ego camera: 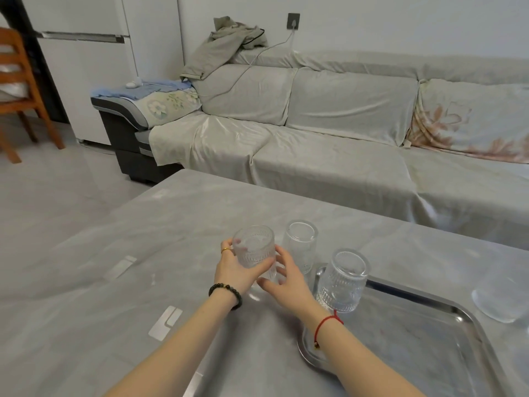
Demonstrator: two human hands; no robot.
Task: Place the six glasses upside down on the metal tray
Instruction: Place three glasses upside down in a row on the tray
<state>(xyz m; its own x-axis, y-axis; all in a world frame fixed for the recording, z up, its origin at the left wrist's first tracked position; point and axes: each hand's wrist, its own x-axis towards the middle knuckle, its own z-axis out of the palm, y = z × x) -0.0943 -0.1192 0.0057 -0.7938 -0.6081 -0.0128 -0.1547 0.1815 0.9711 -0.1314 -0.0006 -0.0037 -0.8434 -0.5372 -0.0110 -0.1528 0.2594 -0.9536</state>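
Both hands meet on one ribbed glass (254, 255), lifted clear of the worktop (160, 242) just off the tray's (446, 348) far left corner. The left hand (233, 267) is wrapped around the glass's left wall, fingers closed on it; the right hand (282, 277) cups its lower right side, thumb and fingers spread against the wall, so it too bears on the glass, though how firmly cannot be told. The glass's long axis stands near upright, tilted a little; whether its mouth or its base faces up cannot be told through the clear ribbing.

The tray lies to the right of the hands, and the right hand is nearer to it. One glass (342, 280) already stands on its far left corner, seemingly mouth down. A second glass (300, 245) stands on the worktop just beyond that corner, behind the held one, and a blurred third (501, 302) sits past the tray's far right edge.

Judging from this, the coming move turns on the held glass ending mouth down and travelling right, to bare tray beside the placed glass without knocking it.
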